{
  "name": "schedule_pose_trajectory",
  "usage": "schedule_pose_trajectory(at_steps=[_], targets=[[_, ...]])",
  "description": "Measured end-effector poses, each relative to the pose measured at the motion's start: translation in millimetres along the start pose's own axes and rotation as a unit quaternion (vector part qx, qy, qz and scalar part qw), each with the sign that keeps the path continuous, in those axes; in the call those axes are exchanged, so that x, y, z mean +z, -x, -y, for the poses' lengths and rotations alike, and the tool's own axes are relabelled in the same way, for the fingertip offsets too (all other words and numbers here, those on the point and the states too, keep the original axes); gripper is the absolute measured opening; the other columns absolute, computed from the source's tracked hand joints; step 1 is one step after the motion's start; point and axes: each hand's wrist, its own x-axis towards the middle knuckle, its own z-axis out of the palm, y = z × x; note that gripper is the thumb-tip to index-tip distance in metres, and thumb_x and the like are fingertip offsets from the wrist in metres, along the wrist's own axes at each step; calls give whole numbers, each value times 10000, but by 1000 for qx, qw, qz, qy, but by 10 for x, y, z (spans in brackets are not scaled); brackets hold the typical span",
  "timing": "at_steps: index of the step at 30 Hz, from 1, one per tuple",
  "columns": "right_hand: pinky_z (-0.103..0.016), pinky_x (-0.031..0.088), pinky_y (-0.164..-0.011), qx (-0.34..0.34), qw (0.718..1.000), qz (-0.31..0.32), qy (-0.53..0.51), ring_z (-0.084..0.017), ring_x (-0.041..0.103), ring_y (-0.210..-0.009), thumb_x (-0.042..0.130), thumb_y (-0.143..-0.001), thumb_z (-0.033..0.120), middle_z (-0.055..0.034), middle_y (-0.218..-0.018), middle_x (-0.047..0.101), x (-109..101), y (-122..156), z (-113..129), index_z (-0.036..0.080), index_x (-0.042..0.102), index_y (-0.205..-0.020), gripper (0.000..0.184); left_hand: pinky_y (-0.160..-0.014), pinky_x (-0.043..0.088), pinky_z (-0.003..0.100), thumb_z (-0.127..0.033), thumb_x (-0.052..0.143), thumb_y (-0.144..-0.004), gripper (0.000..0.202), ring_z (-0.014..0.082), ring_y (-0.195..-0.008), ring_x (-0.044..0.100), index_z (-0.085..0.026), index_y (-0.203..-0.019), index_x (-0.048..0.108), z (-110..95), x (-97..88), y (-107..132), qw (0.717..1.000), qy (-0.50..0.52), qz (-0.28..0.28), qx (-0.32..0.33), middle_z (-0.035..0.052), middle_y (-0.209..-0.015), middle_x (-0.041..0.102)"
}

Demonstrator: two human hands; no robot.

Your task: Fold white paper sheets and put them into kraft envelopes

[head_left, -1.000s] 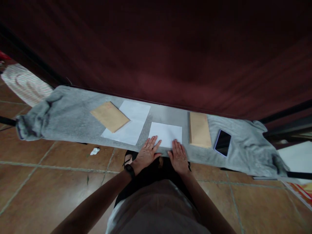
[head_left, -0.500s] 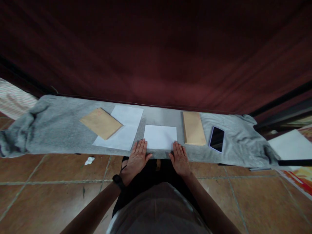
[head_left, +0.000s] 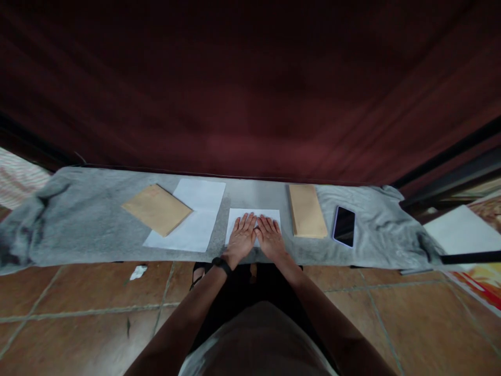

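A white sheet of paper (head_left: 235, 214), apparently folded, lies on the grey cloth (head_left: 99, 209) in front of me. My left hand (head_left: 241, 237) rests flat on it with fingers stretched out. Beside it, my right hand (head_left: 270, 237) lies flat on the same paper, and the two thumbs meet. Both palms cover the middle and near part of the sheet. To the left, a brown envelope (head_left: 158, 209) partly covers a creased white sheet (head_left: 199, 230). A stack of brown envelopes (head_left: 308, 211) is to the right of my hands.
A phone (head_left: 344, 226) in a pale purple case lies right of the envelope stack. A dark red panel (head_left: 250, 104) rises behind the cloth-covered surface. Below is a tiled floor (head_left: 90, 292) with a crumpled white scrap (head_left: 138, 272). A white board or sheet (head_left: 464, 235) is at far right.
My hands have moved inward and forward from the near corners of the paper to its middle, coming together. The view has shifted slightly.
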Motion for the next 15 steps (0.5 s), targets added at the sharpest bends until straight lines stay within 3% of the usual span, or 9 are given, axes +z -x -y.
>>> schedule_pose_trajectory(at_steps=[7, 15], targets=[[-554, 255, -1210, 24, 999, -5, 25, -310, 351, -1484, 400, -1058, 380, -70, -1621, 361, 98, -163, -35, 243, 452, -1520, 485, -1249, 226, 515, -287, 273, -1013, 586, 247, -1537, 241, -169, -1588, 284, 134, 61, -56, 999, -18, -24, -12, 100, -1626, 353], [-514, 275, -1199, 60, 996, -48, 35, -309, 355, -1480, 385, -1059, 397, -154, -1609, 364, 157, -174, -197, 140, 403, -1542, 548, -1241, 258, 482, -359, 263, -1031, 607, 246, -1526, 269, -109, -1585, 273, 263, 88, 17, 996, -25, -48, -66, 144, -1607, 370]])
